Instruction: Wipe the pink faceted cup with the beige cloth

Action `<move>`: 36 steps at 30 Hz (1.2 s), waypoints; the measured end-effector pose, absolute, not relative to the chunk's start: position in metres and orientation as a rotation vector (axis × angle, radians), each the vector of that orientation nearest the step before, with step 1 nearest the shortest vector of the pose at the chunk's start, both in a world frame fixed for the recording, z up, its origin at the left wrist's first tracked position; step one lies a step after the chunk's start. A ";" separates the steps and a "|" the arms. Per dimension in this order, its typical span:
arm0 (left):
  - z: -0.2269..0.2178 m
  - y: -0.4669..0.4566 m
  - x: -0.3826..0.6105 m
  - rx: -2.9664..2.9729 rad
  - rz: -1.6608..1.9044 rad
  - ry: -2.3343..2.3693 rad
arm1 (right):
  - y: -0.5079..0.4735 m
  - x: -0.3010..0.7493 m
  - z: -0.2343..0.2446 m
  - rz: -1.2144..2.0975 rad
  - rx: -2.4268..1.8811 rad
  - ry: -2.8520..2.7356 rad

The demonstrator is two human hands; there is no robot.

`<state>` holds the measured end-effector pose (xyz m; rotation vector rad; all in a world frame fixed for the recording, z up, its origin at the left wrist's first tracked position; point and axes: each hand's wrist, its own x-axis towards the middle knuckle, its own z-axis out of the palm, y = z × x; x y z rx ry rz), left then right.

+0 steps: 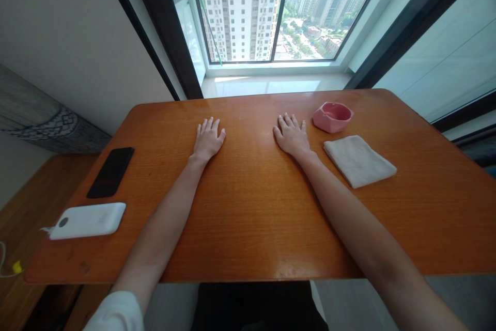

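Observation:
Both hands lie palm down on a brown wooden table [240, 191]. My left hand [207, 140] rests left of the middle with its fingers spread, holding nothing. To the right, my right hand [291, 136] is also flat, fingers apart and empty. A pink angular bowl [332, 118] stands just right of my right hand, apart from it. Beside my right forearm lies a folded pale grey cloth [359, 161].
A black phone [111, 172] and a white power bank [88, 220] with a short cable lie at the table's left edge. Beyond the far edge is a window [271, 11]. A lower wooden surface [58, 176] stands at the left.

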<state>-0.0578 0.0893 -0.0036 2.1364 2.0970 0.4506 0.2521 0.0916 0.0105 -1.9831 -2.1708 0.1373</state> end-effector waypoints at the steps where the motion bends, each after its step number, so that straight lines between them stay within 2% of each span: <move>1: -0.004 0.090 -0.058 2.138 0.454 2.096 | 0.091 0.252 0.011 0.138 -1.981 -2.170; 36: 0.003 0.084 -0.054 2.182 0.514 2.102 | 0.087 0.249 0.013 0.126 -1.915 -2.104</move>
